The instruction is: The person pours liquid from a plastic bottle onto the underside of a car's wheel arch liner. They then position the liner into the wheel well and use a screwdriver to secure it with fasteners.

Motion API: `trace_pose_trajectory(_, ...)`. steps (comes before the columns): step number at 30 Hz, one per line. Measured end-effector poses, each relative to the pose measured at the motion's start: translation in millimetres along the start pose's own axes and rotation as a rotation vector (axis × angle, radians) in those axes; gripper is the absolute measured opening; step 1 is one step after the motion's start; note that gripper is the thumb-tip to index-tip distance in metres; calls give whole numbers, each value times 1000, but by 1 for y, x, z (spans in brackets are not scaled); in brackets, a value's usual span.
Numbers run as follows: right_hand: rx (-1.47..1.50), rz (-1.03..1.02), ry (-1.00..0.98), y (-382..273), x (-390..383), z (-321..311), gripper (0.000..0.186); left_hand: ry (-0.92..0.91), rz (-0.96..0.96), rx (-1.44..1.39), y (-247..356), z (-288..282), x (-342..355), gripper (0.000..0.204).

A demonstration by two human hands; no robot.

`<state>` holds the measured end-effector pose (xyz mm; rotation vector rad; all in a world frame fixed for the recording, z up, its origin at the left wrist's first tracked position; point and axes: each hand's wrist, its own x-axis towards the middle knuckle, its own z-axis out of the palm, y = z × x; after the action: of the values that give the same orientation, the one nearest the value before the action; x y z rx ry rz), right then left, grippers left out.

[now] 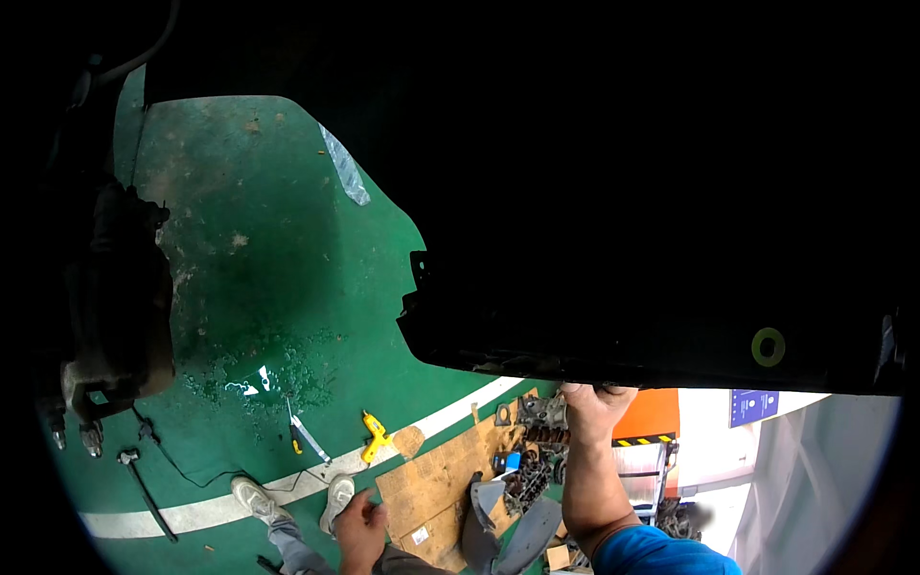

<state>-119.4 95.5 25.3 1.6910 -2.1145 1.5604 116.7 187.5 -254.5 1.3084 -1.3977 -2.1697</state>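
A large dark panel (537,240), nearly black against the light, spreads across the upper right. My right arm, in a blue sleeve, reaches up to its lower edge. There my right hand (599,410) grips the edge, with the fingertips lost in the dark. Low in the picture, by my knee, hangs my left hand (362,532), fingers loosely bent and nothing visible in it. On the green floor beyond it lie a yellow power tool (376,438) and a screwdriver with a black and yellow handle (296,439).
A dark mechanical assembly (120,297) hangs at the left. Below it lie a hammer-like tool (149,494) and a cable. Wet patches (254,383) mark the floor. Flattened cardboard (431,479) bears metal engine parts (532,470) and grey curved panels (484,527). An orange panel (656,414) stands behind.
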Motion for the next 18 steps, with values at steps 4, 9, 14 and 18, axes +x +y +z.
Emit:
trace_pose_trajectory(4,-2,10,-8,-10,4,13,16,42,-33,125,-82,-7,-18,33)
trace_pose_trajectory(9,-50,21,-3,-10,1,13,18,42,-61,243,-94,-23,-40,28)
trace_pose_trajectory(14,-93,-50,-93,-12,2,5,13,10,-199,236,-60,-39,-46,28)
trace_pose_trajectory(18,-149,-46,-118,-15,1,2,11,-24,-340,210,-28,-51,-46,29)
